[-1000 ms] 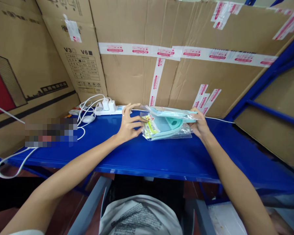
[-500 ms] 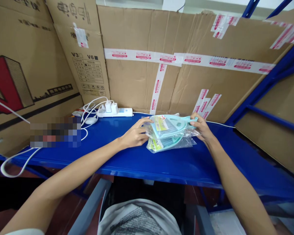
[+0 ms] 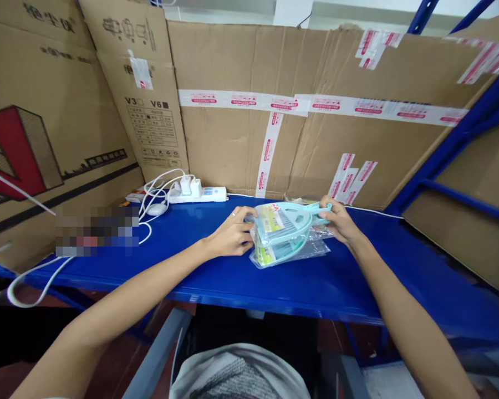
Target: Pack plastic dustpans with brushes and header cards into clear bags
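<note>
Mint plastic dustpan packs [image 3: 286, 235] on blue shelf [image 3: 316, 282]; left hand [image 3: 230, 235], right hand [image 3: 339, 221] fingers closed on top pack.

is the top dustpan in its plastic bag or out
In its bag: clear wrap and a printed label cover the top dustpan, held by the left hand and right hand.

The surface [image 3: 274, 277] was deep glossy blue, as was the shelf frame [image 3: 453, 138] to its right. On it, the dustpan [image 3: 291, 221] was pale mint green inside a clear plastic bag [image 3: 311, 249], with a yellow, green and red printed label [image 3: 268, 219] at its left end. Left of the dustpan, the power strip [image 3: 199, 194] and its cables [image 3: 37, 277] were white. Behind stood brown cardboard boxes [image 3: 233, 138] crossed by white tape [image 3: 316, 104] with red print; the leftmost box [image 3: 33, 144] bore a red and black drawing.
</note>
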The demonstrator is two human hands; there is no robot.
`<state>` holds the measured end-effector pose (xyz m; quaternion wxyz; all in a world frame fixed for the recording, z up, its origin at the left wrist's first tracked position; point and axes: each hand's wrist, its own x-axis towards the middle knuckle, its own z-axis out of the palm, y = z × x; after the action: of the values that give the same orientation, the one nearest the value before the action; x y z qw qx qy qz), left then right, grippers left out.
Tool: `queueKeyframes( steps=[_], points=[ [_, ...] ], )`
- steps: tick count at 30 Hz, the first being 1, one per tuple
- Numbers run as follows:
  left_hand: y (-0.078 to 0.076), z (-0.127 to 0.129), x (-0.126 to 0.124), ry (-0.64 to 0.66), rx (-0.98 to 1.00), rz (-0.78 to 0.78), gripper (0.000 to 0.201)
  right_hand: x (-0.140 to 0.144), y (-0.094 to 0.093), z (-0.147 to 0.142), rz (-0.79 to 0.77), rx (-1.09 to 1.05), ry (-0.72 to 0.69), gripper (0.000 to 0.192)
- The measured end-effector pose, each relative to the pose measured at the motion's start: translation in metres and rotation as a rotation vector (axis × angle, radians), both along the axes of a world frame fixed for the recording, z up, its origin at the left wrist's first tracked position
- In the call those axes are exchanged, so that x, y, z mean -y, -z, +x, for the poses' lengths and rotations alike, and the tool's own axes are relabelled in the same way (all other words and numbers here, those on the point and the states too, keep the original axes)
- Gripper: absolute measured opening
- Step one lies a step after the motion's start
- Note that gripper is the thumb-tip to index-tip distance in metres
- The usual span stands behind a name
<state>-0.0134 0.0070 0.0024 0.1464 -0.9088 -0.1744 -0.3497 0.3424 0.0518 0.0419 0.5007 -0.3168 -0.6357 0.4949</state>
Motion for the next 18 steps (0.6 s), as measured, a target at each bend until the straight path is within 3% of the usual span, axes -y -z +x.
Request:
queueKeyframes(
  steps=[12, 18],
  points=[
    [-0.008, 0.006, 0.003, 0.152, 0.024, 0.043, 0.022, 0.001, -0.001, -0.002, 0.022, 0.007, 0.008, 0.049],
    [-0.011, 0.000, -0.006, 0.157, 0.218, 0.107, 0.025, -0.004, -0.002, 0.001, 0.046, -0.079, 0.073, 0.045]
  ],
)
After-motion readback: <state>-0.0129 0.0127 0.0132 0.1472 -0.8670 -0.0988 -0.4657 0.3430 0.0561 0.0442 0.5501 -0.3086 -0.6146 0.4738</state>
